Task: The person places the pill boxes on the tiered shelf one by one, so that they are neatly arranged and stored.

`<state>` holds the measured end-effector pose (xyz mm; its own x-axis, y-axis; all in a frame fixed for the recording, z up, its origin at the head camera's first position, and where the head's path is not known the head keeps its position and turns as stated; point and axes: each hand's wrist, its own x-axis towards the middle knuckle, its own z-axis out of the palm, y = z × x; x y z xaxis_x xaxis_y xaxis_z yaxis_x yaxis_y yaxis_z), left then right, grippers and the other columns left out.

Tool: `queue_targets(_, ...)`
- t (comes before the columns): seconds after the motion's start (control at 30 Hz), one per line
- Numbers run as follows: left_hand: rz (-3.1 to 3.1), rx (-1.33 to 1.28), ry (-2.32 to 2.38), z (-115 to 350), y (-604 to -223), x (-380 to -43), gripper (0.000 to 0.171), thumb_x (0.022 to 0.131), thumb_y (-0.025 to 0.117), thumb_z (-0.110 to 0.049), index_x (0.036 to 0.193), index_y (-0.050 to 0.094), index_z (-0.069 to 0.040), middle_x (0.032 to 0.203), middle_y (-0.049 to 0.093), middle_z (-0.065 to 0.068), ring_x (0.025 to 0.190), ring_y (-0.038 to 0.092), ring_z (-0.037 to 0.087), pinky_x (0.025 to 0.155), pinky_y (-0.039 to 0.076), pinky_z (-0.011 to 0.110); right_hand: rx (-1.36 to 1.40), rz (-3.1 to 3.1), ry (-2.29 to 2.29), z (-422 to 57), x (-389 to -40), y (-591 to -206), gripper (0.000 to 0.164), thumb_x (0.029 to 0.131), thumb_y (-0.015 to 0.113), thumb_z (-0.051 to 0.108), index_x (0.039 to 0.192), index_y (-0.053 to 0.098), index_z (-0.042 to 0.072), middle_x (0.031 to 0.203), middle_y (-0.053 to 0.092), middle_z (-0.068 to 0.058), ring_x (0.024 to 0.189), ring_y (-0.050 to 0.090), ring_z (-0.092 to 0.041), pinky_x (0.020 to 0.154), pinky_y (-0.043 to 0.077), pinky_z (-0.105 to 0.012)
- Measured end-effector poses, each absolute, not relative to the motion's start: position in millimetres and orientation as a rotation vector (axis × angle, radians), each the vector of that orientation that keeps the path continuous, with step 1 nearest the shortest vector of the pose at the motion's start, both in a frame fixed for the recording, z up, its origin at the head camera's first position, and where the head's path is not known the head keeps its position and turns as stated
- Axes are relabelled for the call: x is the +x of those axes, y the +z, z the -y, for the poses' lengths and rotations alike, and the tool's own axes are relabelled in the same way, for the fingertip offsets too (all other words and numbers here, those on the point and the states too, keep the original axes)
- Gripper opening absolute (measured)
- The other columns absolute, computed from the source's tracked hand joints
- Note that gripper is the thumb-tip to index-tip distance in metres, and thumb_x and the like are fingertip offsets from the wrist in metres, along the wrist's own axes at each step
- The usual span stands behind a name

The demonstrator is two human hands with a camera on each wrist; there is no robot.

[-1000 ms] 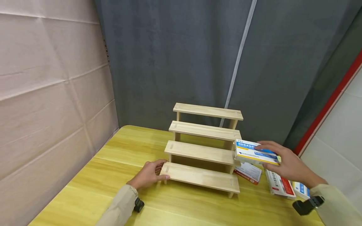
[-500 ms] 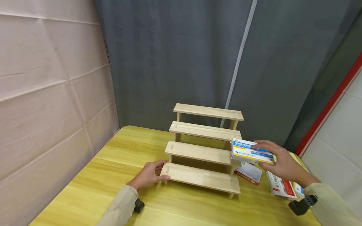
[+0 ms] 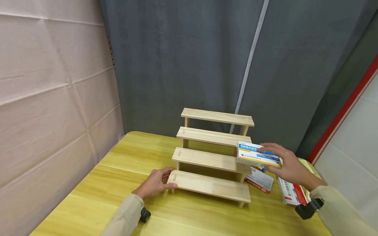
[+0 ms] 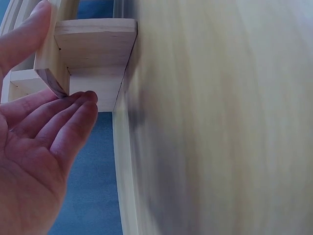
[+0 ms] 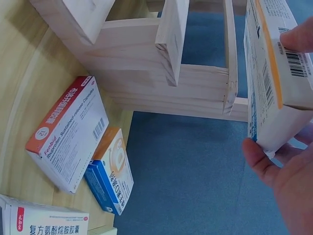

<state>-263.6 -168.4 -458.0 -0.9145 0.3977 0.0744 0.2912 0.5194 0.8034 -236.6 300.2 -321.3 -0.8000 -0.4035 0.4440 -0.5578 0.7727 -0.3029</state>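
A four-tier stepped wooden display stand (image 3: 209,185) rests on the table. My left hand (image 3: 155,182) grips the left end of its lowest step; in the left wrist view the thumb lies on one side of the board (image 4: 51,68) and the fingers at its other side. My right hand (image 3: 287,165) holds a white, blue and yellow medicine box (image 3: 251,154) between thumb and fingers. That box overlaps the right end of the second and third steps in the head view. In the right wrist view it shows its barcoded end (image 5: 288,68), with the stand beside it.
Right of the stand lie a red-and-white ibuprofen capsule box (image 5: 73,132), an orange-and-blue box (image 5: 112,171) and a white-and-red capsule box (image 3: 290,191). A grey curtain (image 3: 183,65) hangs behind the yellow wood-grain table (image 3: 118,177); pale cloth (image 3: 53,98) covers the left side.
My right hand has moved left with the medicine box, bringing it over the right end of the stand in the head view. The left hand and the stand have stayed put.
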Motion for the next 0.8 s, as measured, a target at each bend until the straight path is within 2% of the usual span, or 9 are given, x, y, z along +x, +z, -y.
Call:
queue_targets(0.17,-2.625,0.588,1.365,168.5,-458.4,-263.8,0.086,0.083,0.08,-0.043,0.148,0.045,0.002,0.15,0.05,0.024,0.136,0.054,0.04,0.113,0.05,0.046,0.74,2.608,0.616,-297.8,-238.9,-319.6,0.05,0.08,0.077,0.008,0.128,0.066,0.018,0.139,0.057,-0.016,0.113,0.058,-0.038,0.078,0.055,-0.049)
queue_targets(0.4,-2.618,0.593,1.371,168.8,-458.6,-263.8,0.085,0.083,0.08,-0.042,0.148,0.045,0.002,0.15,0.05,0.024,0.137,0.053,0.039,0.113,0.049,0.047,0.752,2.606,0.61,-292.2,-241.8,-317.1,0.049,0.082,0.077,0.011,0.129,0.066,0.015,0.14,0.056,-0.018,0.117,0.056,-0.043,0.083,0.054,-0.059)
queue_targets(0.63,-2.628,0.602,1.363,169.5,-459.6,-264.7,0.085,0.083,0.079,-0.043,0.148,0.046,0.001,0.15,0.05,0.024,0.136,0.054,0.04,0.112,0.05,0.047,0.763,2.6,0.608,-287.5,-245.0,-314.4,0.053,0.082,0.078,0.01,0.134,0.065,0.015,0.141,0.055,-0.017,0.117,0.057,-0.041,0.082,0.053,-0.052)
queue_targets(0.8,-2.631,0.605,1.356,169.1,-459.1,-264.9,0.084,0.084,0.079,-0.042,0.147,0.046,0.001,0.149,0.051,0.023,0.136,0.054,0.039,0.113,0.05,0.046,0.768,2.593,0.61,-284.5,-248.6,-312.5,0.053,0.083,0.077,0.011,0.134,0.064,0.013,0.14,0.055,-0.018,0.118,0.057,-0.044,0.085,0.053,-0.061)
